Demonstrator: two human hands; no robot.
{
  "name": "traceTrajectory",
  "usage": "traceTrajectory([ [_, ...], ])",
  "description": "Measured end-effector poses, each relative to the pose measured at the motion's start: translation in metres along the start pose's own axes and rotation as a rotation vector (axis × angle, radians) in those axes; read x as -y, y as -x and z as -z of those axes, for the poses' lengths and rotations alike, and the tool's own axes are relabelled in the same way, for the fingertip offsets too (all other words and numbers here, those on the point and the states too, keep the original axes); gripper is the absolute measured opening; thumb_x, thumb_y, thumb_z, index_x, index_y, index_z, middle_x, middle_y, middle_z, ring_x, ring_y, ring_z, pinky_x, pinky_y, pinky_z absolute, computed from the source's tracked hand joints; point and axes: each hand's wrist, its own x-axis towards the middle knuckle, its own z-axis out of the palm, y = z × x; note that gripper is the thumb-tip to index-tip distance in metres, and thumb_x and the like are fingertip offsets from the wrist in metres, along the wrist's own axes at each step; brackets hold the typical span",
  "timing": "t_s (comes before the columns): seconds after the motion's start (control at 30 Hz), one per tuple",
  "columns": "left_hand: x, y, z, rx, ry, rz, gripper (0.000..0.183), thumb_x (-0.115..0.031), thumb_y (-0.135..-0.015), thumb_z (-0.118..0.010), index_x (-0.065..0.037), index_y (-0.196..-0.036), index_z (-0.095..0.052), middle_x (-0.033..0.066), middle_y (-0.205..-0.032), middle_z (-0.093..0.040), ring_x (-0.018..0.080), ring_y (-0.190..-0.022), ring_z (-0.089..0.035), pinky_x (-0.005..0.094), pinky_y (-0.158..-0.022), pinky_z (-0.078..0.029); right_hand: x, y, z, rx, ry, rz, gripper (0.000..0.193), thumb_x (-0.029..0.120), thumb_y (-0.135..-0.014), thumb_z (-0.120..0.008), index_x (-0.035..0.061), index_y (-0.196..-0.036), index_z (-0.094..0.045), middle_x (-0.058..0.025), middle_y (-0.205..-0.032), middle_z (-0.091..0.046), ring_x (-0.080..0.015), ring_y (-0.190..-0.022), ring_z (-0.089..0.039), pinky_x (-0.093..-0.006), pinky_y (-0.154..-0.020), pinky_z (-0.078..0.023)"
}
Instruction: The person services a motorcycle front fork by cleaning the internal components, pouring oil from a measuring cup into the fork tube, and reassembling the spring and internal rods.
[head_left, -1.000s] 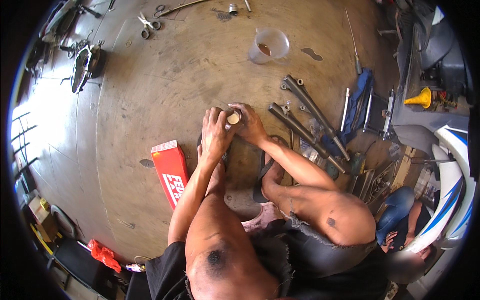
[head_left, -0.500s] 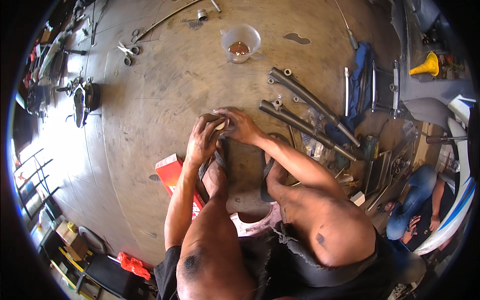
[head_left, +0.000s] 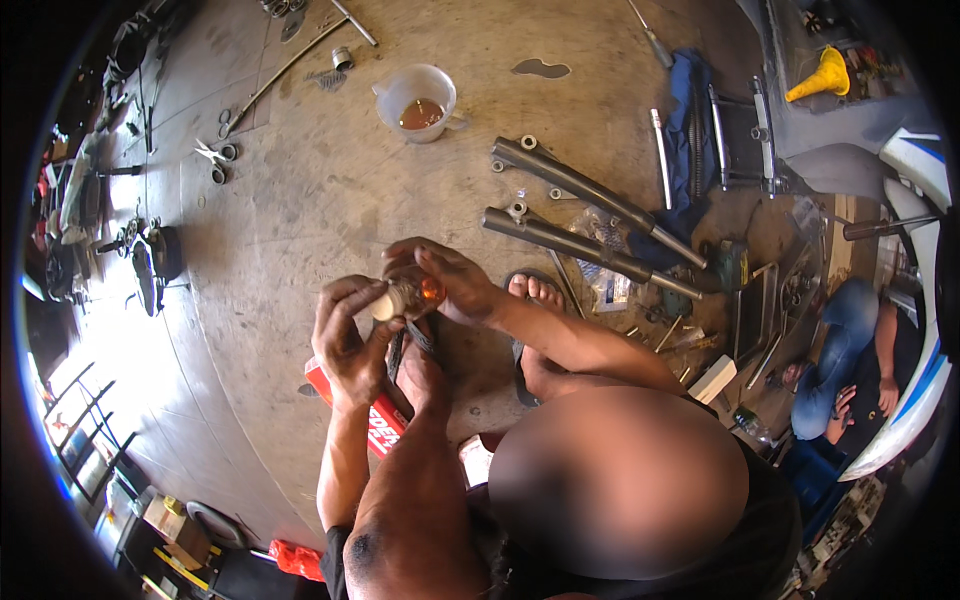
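Low in front of me, both hands close round a small bottle-like thing (head_left: 405, 296). It has a pale round end and a glowing orange patch at its other side; fingers hide much of it. My left hand (head_left: 350, 335) pinches the pale end between thumb and fingers. The orange side rests in my right hand (head_left: 452, 285), its fingers curled round it. Farther off stands a clear plastic jug (head_left: 413, 82) with some brown liquid inside. To the right lie two dark motorcycle fork legs (head_left: 565, 180), side by side.
Scissors (head_left: 215, 158), a long metal bar (head_left: 285, 82) and a socket-like cylinder (head_left: 342, 58) lie far left. A red box (head_left: 385, 428) sits beside my left leg. On the right are a blue cloth (head_left: 690, 135), a yellow funnel (head_left: 822, 76) and a seated person (head_left: 850, 345).
My hands have shifted left and slightly nearer, tilting the held thing so its pale end and orange patch show more. The whole view has swung, moving the floor things left.
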Motion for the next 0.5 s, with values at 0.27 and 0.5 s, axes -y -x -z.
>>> traceTrajectory([
  [0.27, -0.013, 0.010, -0.003, 0.106, -0.035, -0.089, 0.030, -0.011, -0.078, -0.078, 0.003, -0.101, -0.065, 0.0146, -0.105, -0.060, 0.0281, -0.101, -0.058, 0.0388, -0.089, -0.047, -0.001, -0.009, 0.011, 0.281, -0.336, -0.520, 0.057, 0.057, -0.100, -0.039, 0.0074, -0.122, -0.054, -0.0086, -0.102, -0.065, -0.0154, -0.091, -0.065, -0.0321, -0.078, -0.054],
  [0.5, -0.004, 0.017, -0.004, -0.116, -0.024, 0.031, 0.034, 0.004, -0.071, -0.071, 0.003, -0.104, -0.063, 0.0144, -0.109, -0.058, 0.0277, -0.105, -0.056, 0.0393, -0.095, -0.044, 0.005, 0.007, 0.001, 0.193, -0.401, -0.256, 0.074, 0.010, -0.077, -0.080, 0.0112, -0.139, -0.040, -0.0083, -0.130, -0.053, -0.0216, -0.121, -0.054, -0.0357, -0.099, -0.051],
])
